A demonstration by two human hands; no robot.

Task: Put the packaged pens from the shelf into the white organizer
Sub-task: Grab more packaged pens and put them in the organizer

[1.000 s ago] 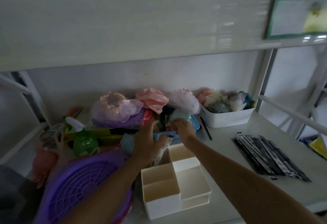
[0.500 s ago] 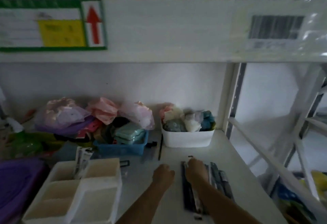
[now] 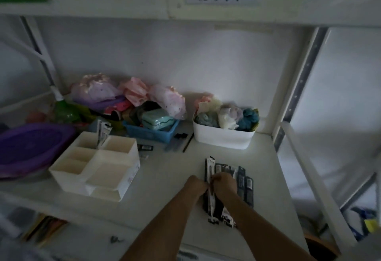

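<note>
Both the left hand [image 3: 195, 185] and right hand [image 3: 224, 184] pinch closed on one black-and-white packaged pen [image 3: 210, 193], long axis near-to-far, atop the near-right pile, the white compartmented plastic organizer [image 3: 97, 166] well left.

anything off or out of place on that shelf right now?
A few stray items lie loose on the shelf between the white organizer and the blue basket: small dark packets and a thin dark stick. One packaged pen stands tilted in the organizer's back compartment. Nothing looks spilled or damaged.
</note>
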